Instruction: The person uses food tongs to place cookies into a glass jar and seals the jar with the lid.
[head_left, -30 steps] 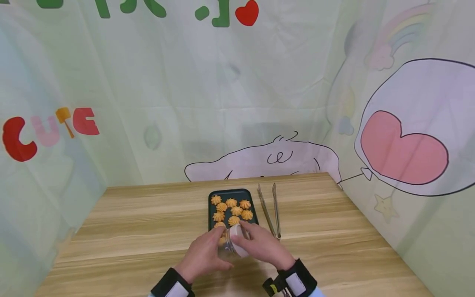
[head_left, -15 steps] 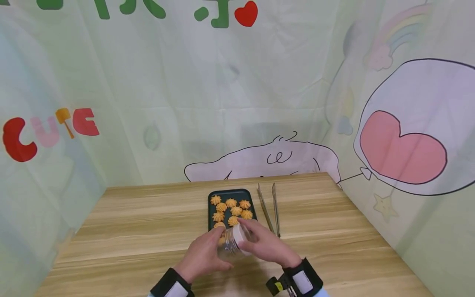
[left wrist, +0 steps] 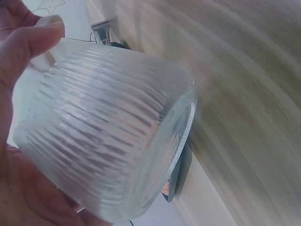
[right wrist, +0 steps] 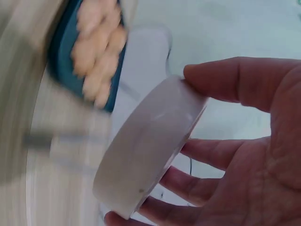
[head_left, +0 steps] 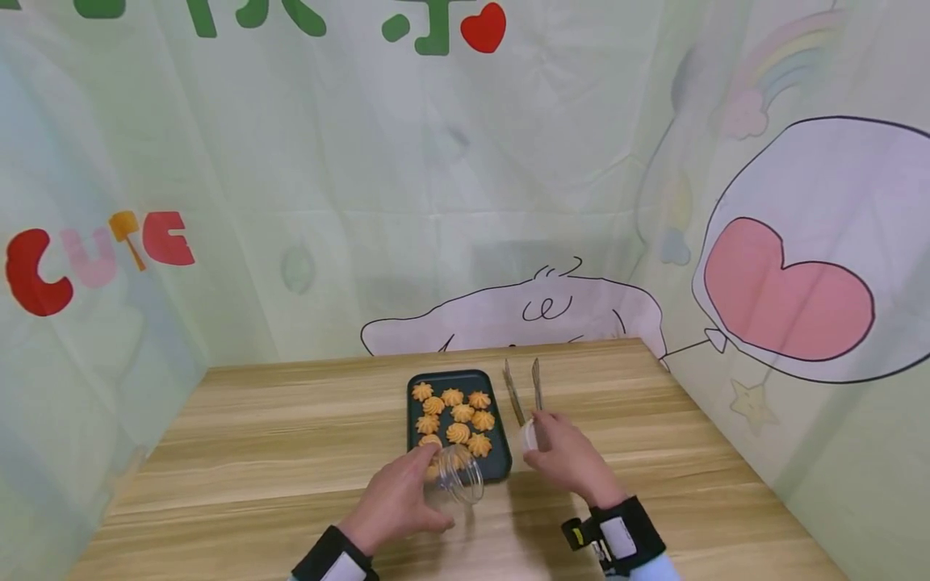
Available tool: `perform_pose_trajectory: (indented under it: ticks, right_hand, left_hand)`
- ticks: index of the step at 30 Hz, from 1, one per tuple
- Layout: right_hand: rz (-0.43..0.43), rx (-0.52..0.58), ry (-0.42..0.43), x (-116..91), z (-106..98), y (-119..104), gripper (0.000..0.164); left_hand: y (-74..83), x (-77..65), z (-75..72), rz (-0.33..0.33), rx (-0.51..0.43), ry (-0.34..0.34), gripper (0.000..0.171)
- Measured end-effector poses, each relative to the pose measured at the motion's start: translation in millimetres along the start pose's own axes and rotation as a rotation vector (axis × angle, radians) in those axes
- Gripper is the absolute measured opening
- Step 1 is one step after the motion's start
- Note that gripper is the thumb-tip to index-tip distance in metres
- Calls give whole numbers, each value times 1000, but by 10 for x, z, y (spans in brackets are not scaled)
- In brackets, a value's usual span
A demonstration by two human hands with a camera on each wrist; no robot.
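Wood-grained tabletop runs back to a pale, cartoon-printed backdrop. Clear ribbed glass jar: tilted, at the near side of the scene, overlapping the tray's near-left corner in the head view. Left hand: thumb and fingers clamped around the jar's wall. Right hand: thumb and fingers clamped on the rim of a white lid, held on edge, well apart from the jar. Dark tray: right and far edges exposed, bearing piped cookies. Tongs: right of the tray, arms spread toward the table's far edge, near end hidden by the right hand. Broad wood extends left of the tray; a narrower stretch lies right of the tongs.
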State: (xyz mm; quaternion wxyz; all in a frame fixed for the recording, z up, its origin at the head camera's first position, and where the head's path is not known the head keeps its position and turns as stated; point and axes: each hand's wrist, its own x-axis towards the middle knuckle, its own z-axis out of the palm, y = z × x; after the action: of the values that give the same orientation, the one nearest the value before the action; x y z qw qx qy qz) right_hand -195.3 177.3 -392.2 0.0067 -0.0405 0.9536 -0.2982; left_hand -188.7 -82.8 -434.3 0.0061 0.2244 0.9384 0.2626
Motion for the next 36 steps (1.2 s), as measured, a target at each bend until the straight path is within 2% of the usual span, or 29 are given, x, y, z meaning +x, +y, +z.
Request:
perform_pose_trajectory:
  ticks: [5,10,15,21,24,30,36]
  right_hand:
    - [37,-139,57,70,-99,300,69]
    - [60,-220,61,111,-145,522,67]
    - [96,-264,49,124,-151,640,65]
    - [119,-304,64,119,-128,754,53]
    - [124,-313,66,128,-111,797,49]
    - [127,-312,49,158,-88,841,49]
    - [138,-316,38,165,-72,862,49]
  left_hand:
    - [-12,-14,-6,-16,-19,-12,94]
    - [-29,-44,-20,-30,-43,-1,94]
    - [-53,-77,-66,-40,-88,34,95]
    - [-117,-85,-149,-42,-144,111,87]
    - [-163,-87,-188,-82,-158,136,90]
    - [-248,-60,-250,-213,-240,165,99]
    - [-357,-33,-282,-275,-282,255,105]
